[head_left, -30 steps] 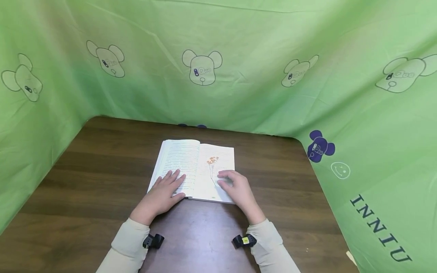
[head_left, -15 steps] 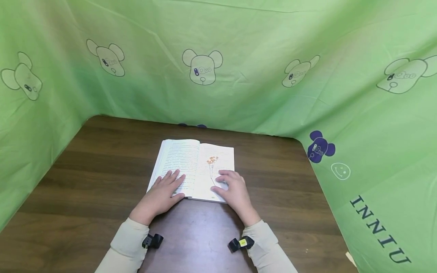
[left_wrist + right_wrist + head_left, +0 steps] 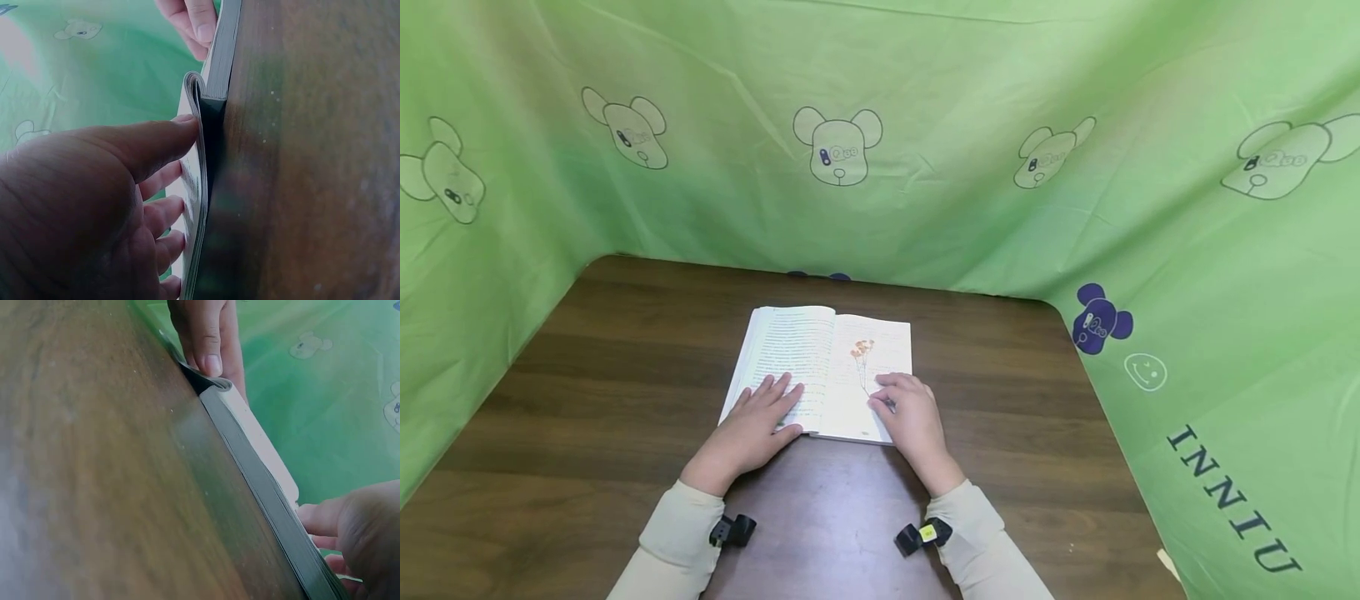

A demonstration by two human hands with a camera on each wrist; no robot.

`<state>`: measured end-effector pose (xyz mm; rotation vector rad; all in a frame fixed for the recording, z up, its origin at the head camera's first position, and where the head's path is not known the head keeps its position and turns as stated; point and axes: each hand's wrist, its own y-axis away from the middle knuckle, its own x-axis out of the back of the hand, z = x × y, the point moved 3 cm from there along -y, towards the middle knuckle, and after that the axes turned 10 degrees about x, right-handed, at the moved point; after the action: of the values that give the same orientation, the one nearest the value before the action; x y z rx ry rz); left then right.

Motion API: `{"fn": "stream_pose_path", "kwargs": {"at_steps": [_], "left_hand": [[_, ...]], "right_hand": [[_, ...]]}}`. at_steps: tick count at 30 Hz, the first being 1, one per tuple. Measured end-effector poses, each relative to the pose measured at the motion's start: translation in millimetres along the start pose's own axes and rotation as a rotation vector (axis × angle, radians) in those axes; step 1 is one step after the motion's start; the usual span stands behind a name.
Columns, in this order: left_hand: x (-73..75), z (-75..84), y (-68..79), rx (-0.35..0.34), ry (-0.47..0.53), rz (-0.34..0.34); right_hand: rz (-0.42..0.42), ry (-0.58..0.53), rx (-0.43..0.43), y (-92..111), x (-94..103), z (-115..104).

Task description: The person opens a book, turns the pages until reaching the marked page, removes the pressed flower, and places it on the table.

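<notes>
An open book (image 3: 790, 350) lies on the brown table. On its right page lies a thin-stemmed sprig of small orange flowers (image 3: 862, 348), which looks dried and flat. My left hand (image 3: 751, 433) rests on the left page with fingers spread, its thumb near the spine at the lower edge. My right hand (image 3: 916, 421) is over the right page, thumb and forefinger together at the lower stem, seeming to pinch it. In the right wrist view the right hand (image 3: 369, 534) is beside the thick page block, and the stem is hidden.
Green cloth (image 3: 842, 225) printed with bear heads hangs round the table (image 3: 1015, 400) at the back and sides. A small pale piece (image 3: 1169, 564) shows at the table's right edge. A black camera is strapped to each wrist.
My right thumb and forefinger have closed together at the sprig's stem, after spreading apart half a second ago. The left hand stays on the left page. The view has shifted slightly.
</notes>
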<state>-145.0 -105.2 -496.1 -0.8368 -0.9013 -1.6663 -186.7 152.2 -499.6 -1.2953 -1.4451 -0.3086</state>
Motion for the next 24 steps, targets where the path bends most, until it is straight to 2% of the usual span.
{"fn": "stream_pose_path", "kwargs": {"at_steps": [11, 24], "left_hand": [[-1.2, 1.5, -0.5, -0.001, -0.013, 0.005], [-2.3, 0.6, 0.0, -0.008, -0.013, 0.01]], "right_hand": [[0.032, 0.073, 0.019, -2.7, -2.3, -2.8], [0.088, -0.032, -0.005, -0.8, -3.4, 3.1]]}}
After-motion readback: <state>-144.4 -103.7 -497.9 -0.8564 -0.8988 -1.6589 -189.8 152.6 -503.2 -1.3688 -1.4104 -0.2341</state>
